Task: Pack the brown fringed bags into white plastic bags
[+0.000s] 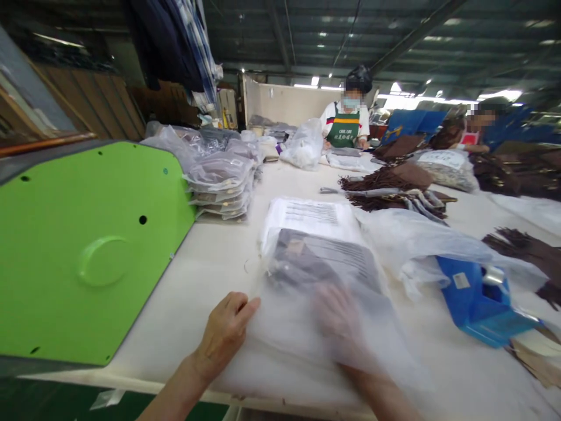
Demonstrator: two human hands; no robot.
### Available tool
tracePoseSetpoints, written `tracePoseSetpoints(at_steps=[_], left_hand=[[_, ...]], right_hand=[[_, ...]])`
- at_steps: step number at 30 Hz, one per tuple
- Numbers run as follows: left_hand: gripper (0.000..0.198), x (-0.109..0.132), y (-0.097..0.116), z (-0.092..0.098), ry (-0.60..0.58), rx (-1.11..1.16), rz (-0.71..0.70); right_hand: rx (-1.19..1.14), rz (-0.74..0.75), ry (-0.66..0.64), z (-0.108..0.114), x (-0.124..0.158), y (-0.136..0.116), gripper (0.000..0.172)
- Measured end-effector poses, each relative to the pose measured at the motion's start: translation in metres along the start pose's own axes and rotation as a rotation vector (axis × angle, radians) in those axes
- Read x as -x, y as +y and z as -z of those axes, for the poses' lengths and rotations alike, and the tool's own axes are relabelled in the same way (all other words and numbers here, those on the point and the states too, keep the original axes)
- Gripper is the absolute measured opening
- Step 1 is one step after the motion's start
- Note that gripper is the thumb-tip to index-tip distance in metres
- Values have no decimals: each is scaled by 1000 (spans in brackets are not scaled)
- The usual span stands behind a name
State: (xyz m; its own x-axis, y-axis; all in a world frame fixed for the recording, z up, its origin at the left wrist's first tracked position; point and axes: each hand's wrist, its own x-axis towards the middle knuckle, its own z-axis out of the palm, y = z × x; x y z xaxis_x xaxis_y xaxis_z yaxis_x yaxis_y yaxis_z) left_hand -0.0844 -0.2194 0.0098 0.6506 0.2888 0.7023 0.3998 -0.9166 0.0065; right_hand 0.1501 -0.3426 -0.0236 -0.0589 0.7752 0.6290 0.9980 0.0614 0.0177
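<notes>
- Grey cloth (302, 257) lay folded in a clear bag (284, 318), in the middle of the desk (175, 304), directly in front of the person.
- At far left stood a green panel (56, 251), its edge resting by the desk.
- Just right of it rose a stack of bagged pieces (223, 187), lying flat in layers; these looked finished.
- The left hand (230, 324) was beside the bag's near left side, fingers curled and thumb close to them; I could not tell whether its grip pinched the film.
- Behind and partly beneath the grey cloth lay white printed bags (302, 211).
- Of the piece in hand, the bagging looked largely done: the cloth was well inside. The near end spread loose and rumpled, so smoothing and closing seemed to be left.
- The right hand (337, 313) was blurred, apparently under the film near the cloth's lower edge; its grip could not be made out.
- Farther right were brown fringed pieces (394, 181), outside any visible bag, with loose plastic (403, 234) in front.
- Beyond that sat a blue tape dispenser (467, 301), touched by neither hand.
</notes>
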Motion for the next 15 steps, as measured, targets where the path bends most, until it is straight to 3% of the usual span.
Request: tracePoseSetpoints(at_steps=[3,7,11,15], left_hand=[[33,6,-7,3,-59,-35,-50],[33,7,-9,8,-85,-25,-101],[31,6,-8,8,-101,9,-133],[30,5,-8,9,-122,-2,-155]], right_hand=[[26,124,6,13,1,-4,36],[105,109,30,27,27,-5,36],[200,66,95,21,59,10,44],[280,-16,130,10,67,19,57]])
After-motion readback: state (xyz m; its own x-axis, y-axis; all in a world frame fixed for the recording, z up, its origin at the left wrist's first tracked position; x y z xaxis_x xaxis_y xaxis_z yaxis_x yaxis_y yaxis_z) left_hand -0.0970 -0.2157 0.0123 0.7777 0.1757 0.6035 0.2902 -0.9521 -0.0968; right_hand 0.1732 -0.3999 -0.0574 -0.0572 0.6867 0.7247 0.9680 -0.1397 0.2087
